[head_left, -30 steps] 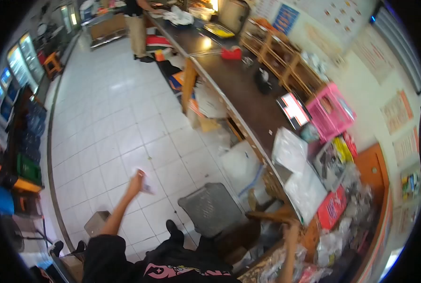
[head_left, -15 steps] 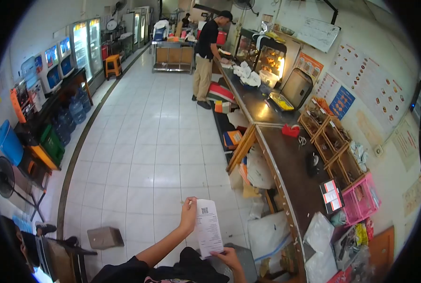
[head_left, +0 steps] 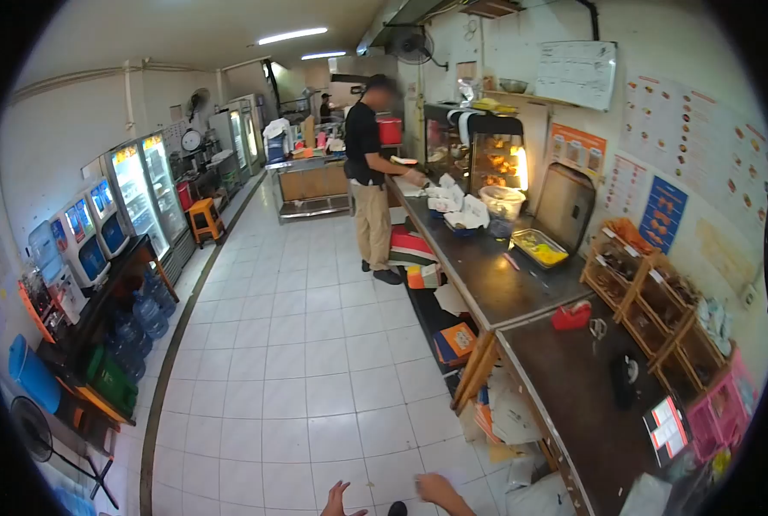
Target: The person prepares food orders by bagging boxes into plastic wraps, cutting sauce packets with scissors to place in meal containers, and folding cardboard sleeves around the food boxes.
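Note:
My left hand (head_left: 339,500) is at the bottom edge of the head view, above the white tiled floor (head_left: 315,413). Its fingers are apart and nothing shows between them. To its right is my right hand (head_left: 438,490), seen from the back, with its fingers bent down and mostly hidden. A dark shoe tip (head_left: 397,509) shows between the two hands. The printed paper slip from the earlier frame is out of sight. Nearest on the right stands the long dark counter (head_left: 556,370).
On the counter are a red tape dispenser (head_left: 571,316), scissors (head_left: 598,328), a menu card (head_left: 665,430) and wooden racks (head_left: 633,275). A person in a black shirt (head_left: 363,142) works beside the lit food case (head_left: 497,159). Water jugs (head_left: 150,314) and a fan (head_left: 35,430) stand left.
The view has tilted up. My hands sit lower in the picture and apart, and the paper slip they both held no longer shows. The person at the counter stays in place.

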Available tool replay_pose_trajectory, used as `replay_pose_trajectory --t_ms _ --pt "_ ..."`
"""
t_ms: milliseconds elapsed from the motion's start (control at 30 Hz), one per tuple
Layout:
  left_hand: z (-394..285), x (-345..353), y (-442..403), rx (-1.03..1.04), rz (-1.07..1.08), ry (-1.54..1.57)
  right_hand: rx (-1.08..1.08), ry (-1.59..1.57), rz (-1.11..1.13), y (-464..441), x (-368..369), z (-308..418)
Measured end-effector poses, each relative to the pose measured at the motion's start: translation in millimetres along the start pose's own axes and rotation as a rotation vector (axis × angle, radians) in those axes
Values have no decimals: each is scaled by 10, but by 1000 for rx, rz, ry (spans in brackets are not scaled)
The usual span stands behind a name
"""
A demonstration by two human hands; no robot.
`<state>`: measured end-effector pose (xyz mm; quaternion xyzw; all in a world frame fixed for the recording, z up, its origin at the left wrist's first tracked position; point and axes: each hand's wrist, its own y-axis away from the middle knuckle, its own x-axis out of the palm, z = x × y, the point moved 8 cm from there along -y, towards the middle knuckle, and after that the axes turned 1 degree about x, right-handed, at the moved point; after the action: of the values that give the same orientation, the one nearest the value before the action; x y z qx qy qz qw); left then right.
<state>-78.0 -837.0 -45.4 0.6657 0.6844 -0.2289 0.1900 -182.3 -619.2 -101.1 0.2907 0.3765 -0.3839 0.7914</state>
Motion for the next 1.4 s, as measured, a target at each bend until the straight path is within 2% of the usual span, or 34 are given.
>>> replay_pose_trajectory --t_ms 67,100,133,167,200,233,267,300,333,400,467,500,533,600,667,700,767,833,867,933,1000,1067,1100,1167,1233,1300,1367,1400 --pt "-700 -340 -464 49 43 259 -365 -57 223 -607 334 624" --pt "-352 -184 -750 67 265 16 -557 14 510 -760 473 1051" --pt "-239 -206 -910 9 390 123 -624 -90 615 -902 284 1273" --pt "-235 -232 -1124 -41 516 229 -638 -220 607 -1101 -49 1453" --pt "-272 -331 -1356 -40 503 241 -651 -309 552 -1335 -443 1576" --pt "-317 -432 -1553 -148 533 191 -667 -310 477 -1612 -885 1679" --pt "-269 -463 -1763 -255 567 137 -686 -160 440 -1874 -1328 1743" --pt "-199 -442 -2020 -249 567 138 -701 -15 396 -2161 -1939 1884" --pt "-112 -426 -2271 -239 550 192 -621 41 377 -2460 -2381 1855" --pt "33 -376 -2804 -197 473 214 -528 94 355 -2907 -2863 1515" --pt "-65 -433 -3378 -194 435 251 -518 -244 80 -3313 -3539 1176" --pt "-150 -466 -3705 -190 387 293 -504 -231 77 -3481 -3718 1022" --pt "702 75 -3998 -261 602 90 -432 -256 86 -3600 -3828 797" --pt "40 -34 -4715 -228 638 166 -336 -271 91 -3779 -4119 369" --pt "-573 -159 -5454 -104 648 185 -198 -275 -113 -3935 -4621 -93" --pt "-574 -8 -5780 -98 668 190 -172 -287 -192 -3990 -4880 -315" --pt "-708 353 -6408 182 816 202 -134 -307 -279 -4101 -5301 -693" --pt "-1056 524 -6953 203 923 254 37 -396 -447 -4226 -5715 -1094" --pt "-1223 626 -7193 224 1012 310 40 -395 -453 -4360 -5834 -1192" --pt "-1328 843 -7721 244 1005 323 46 -567 -643 -4585 -6227 -1484" --pt "-1426 1012 -8228 339 948 340 49 -616 -638 -4888 -6529 -1730" --pt "-1465 1146 -8628 292 973 357 57 -677 -622 -5172 -6821 -2042" --pt "-1474 1192 -8846 242 986 369 54 -405 -562 -5345 -6985 -2184" --pt "-1282 1429 -9218 183 1013 417 53 -148 -507 -5717 -7251 -2326" --pt "-1318 1419 -9651 39 980 549 52 -259 -485 -6170 -7631 -2355" --pt "-1348 1287 -10087 77 1020 456 -14 -138 -472 -6618 -7979 -2292" --pt "-1258 1197 -10568 39 837 583 -145 -90 -393 -7067 -8231 -2188" --pt "-1329 1049 -10791 82 774 549 -139 -78 -393 -7251 -8382 -2149"
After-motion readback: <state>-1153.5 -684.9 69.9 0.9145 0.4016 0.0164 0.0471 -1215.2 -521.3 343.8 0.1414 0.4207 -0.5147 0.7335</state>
